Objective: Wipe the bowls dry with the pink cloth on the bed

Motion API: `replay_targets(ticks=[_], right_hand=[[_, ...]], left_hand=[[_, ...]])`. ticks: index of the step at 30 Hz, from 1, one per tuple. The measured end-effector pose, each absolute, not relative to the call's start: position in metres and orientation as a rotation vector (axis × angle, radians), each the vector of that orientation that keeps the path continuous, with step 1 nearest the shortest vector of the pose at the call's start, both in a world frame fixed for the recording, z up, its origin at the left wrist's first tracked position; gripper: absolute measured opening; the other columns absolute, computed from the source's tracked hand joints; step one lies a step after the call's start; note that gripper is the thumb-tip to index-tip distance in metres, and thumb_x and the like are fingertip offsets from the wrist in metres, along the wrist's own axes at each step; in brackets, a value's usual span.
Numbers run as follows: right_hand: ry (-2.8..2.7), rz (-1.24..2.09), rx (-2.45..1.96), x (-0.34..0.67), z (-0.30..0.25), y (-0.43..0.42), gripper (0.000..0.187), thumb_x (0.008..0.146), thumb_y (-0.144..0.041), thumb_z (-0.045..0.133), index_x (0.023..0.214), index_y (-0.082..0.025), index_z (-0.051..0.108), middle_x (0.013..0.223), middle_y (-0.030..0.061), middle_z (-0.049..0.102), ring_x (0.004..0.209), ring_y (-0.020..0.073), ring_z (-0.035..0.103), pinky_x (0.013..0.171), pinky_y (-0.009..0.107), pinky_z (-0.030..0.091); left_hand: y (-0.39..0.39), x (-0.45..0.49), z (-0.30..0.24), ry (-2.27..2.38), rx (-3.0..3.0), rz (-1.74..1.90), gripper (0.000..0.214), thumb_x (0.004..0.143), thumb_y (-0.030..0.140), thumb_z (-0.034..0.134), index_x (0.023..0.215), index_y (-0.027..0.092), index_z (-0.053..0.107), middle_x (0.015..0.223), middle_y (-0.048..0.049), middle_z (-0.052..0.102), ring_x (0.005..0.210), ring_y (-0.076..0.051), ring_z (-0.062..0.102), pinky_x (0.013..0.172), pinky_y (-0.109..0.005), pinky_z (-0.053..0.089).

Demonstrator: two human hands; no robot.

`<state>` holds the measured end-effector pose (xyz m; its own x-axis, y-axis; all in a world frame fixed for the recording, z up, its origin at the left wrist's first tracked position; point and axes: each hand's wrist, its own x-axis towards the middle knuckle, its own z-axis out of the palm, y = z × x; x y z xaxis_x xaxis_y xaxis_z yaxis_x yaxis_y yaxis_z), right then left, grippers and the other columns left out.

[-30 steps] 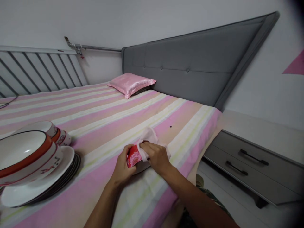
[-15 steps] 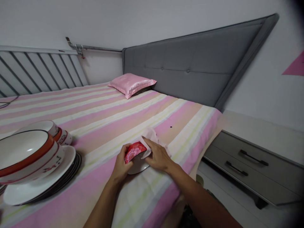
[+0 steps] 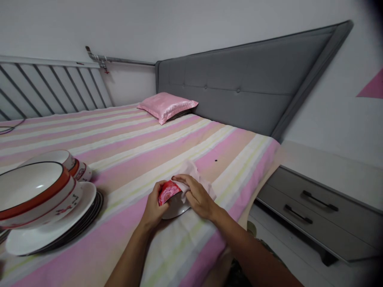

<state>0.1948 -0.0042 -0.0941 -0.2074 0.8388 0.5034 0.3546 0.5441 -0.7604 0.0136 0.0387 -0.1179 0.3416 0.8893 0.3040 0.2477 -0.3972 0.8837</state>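
Observation:
A small red bowl with a pink flower pattern (image 3: 169, 192) is tilted between my hands near the bed's front edge. My left hand (image 3: 154, 205) grips its left side, with the thumb and fingers closed on the wall. A pale pink cloth (image 3: 193, 173) is bunched in my right hand (image 3: 199, 197), which presses it against the bowl's right side. Part of the cloth trails onto the bed behind the hand. Beneath the bowl lies a white plate (image 3: 176, 210), partly covered by the bowl and my hands.
At the left, large white bowls with a red-brown band (image 3: 38, 203) stand on stacked plates (image 3: 86, 203), beside smaller bowls (image 3: 82, 170). A pink pillow (image 3: 167, 105) lies by the grey headboard (image 3: 221, 87) on the striped bed (image 3: 119, 163). A grey nightstand (image 3: 317, 203) stands right.
My right hand and the cloth have shifted slightly on the bowl, with the fingers now reaching further over its rim. My left hand keeps its hold. The view has shifted very slightly.

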Motion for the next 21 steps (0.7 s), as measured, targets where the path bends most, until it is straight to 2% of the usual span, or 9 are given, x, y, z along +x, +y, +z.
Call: replay_targets(ticks=[4,8,15,21], right_hand=[[-1.754,0.698,-0.975,0.194,-0.093,-0.005,0.049,0.076,-0.003,0.039,0.122,-0.019,0.041,0.130,0.0103,0.056,0.123,0.0170,0.052,0.102,0.036,0.042],[-1.814,0.554,-1.028,0.193,-0.091,-0.004,0.047,0.075,-0.005,0.043,0.120,-0.020,0.047,0.123,0.0085,0.059,0.117,0.0194,0.054,0.099,0.037,0.043],[-2.005,0.209,-1.070,0.197,-0.096,0.002,0.071,0.063,0.002,0.037,0.128,-0.023,0.051,0.118,0.0058,0.063,0.111,0.0219,0.052,0.094,0.040,0.043],[-1.999,0.134,-1.014,0.198,-0.103,0.006,0.070,0.058,0.004,0.038,0.120,-0.019,0.060,0.118,0.0074,0.064,0.109,0.0220,0.055,0.093,0.040,0.045]], left_hand=[[0.038,0.013,-0.118,0.994,1.858,1.046,0.049,0.059,0.021,0.051,0.108,0.019,0.049,0.104,-0.0051,0.062,0.099,-0.026,0.057,0.088,-0.038,0.044],[0.038,0.013,-0.119,0.982,1.881,1.044,0.050,0.058,0.020,0.050,0.108,0.020,0.048,0.104,-0.0049,0.061,0.098,-0.026,0.056,0.088,-0.038,0.045],[0.034,0.016,-0.117,0.958,1.971,1.017,0.055,0.057,0.022,0.051,0.112,0.018,0.046,0.105,-0.0057,0.061,0.101,-0.028,0.056,0.090,-0.040,0.044],[0.031,0.018,-0.113,0.966,1.993,1.011,0.056,0.056,0.022,0.052,0.112,0.018,0.046,0.105,-0.0067,0.061,0.098,-0.027,0.057,0.088,-0.040,0.044]])
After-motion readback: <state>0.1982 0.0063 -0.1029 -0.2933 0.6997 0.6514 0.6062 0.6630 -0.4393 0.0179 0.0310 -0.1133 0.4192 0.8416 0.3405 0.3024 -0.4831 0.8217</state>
